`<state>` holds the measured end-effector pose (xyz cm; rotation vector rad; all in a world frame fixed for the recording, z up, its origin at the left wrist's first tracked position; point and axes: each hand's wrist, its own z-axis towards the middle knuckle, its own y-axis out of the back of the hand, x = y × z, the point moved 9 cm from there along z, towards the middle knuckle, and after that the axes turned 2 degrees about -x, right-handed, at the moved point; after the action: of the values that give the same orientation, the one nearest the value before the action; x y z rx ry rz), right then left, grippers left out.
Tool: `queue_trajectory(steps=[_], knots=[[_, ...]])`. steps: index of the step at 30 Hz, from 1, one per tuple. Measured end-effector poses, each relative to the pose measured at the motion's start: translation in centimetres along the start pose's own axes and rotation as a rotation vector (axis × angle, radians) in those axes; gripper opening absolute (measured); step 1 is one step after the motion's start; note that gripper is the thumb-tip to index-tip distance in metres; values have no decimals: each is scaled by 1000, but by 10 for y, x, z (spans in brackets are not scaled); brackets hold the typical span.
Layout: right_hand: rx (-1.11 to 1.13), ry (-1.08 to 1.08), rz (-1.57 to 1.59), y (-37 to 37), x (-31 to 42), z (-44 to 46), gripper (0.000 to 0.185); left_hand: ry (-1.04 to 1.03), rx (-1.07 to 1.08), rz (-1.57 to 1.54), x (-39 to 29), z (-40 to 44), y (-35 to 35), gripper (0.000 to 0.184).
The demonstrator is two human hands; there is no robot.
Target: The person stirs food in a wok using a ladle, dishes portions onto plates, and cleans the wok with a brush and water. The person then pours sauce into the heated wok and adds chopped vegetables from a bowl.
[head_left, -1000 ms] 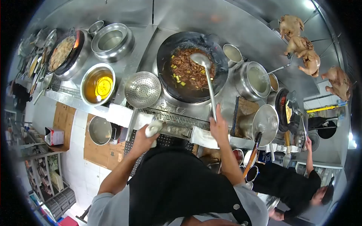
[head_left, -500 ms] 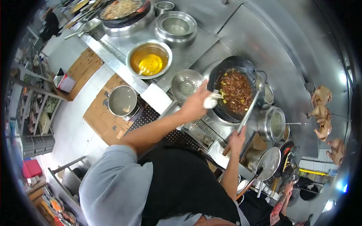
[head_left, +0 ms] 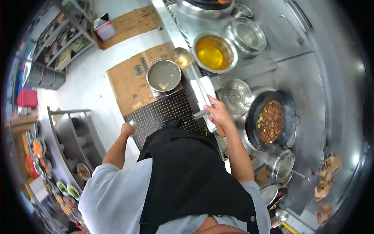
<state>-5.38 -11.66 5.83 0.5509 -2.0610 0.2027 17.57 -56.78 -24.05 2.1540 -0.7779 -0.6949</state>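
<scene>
My right hand (head_left: 219,114) is wrapped round the long handle of a metal ladle (head_left: 182,57). The ladle's bowl, with a little yellowish liquid in it, hangs beside a metal basin of yellow oil (head_left: 210,54). Off to the left, over the floor, my left hand (head_left: 127,129) is closed in a fist; a small whitish bit shows at it, too small to name. On the range to the right sits a black wok (head_left: 290,113) holding reddish-brown strips and yellow-green pieces (head_left: 270,122). Between basin and wok lies a round perforated strainer (head_left: 236,96).
A pot of cloudy liquid (head_left: 164,76) stands low by the range, near cardboard (head_left: 128,84) and a perforated black mat (head_left: 161,111). Metal pots (head_left: 283,165) stand beyond the wok. Plucked birds (head_left: 326,175) hang at right. A steel shelf unit (head_left: 80,136) is at left.
My left hand has moved from the wok's edge, where it held something white, out to the left. The ladle has left the wok and swung over beside the oil basin. My view has turned left.
</scene>
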Motion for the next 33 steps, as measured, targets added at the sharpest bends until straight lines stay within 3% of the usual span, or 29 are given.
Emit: queue_trajectory(steps=[1, 2, 3, 4, 6, 9, 11, 14, 16, 20, 22, 27, 30, 32, 33], knots=[[53, -25, -53, -22, -9, 24, 62, 153, 67, 21, 52, -11, -18, 34], [47, -73, -169, -40, -16, 46, 64, 136, 159, 175, 90, -23, -39, 41], [41, -96, -240, -57, -25, 72, 62, 309, 179, 28, 131, -42, -51, 50], [30, -117, -307, -71, -37, 100, 59, 341, 174, -22, 160, -61, -62, 58], [34, -153, -350, -93, -74, 159, 51, 324, 125, -30, 188, -98, -69, 61], [22, -153, -411, -115, -100, 201, 32, 524, 93, -278, 216, -152, -70, 65], [-14, -116, -439, -126, -117, 220, 21, 577, 51, -249, 231, -174, -75, 59], [42, -305, -198, -137, -149, 225, 15, 584, 63, -252, 227, -199, -82, 54], [36, -339, -21, -146, -134, 192, 13, 585, 85, -256, 225, -198, -87, 51], [94, -325, 519, -150, -108, 112, 15, 452, 93, -250, 208, -177, -86, 48], [191, -388, 877, -148, -92, 64, 20, 527, 131, -370, 204, -153, -90, 46], [502, -206, 1301, -129, -39, -55, 37, 244, 55, -352, 141, -71, -61, 48], [510, -28, 1369, -99, -24, -134, 44, 103, 22, -363, 69, -53, -19, 48], [431, 76, 1404, -71, -28, -185, 48, -124, 72, -319, 12, -41, -4, 45], [408, 139, 1405, -55, -28, -210, 49, -136, 15, -140, -29, -58, 24, 44]])
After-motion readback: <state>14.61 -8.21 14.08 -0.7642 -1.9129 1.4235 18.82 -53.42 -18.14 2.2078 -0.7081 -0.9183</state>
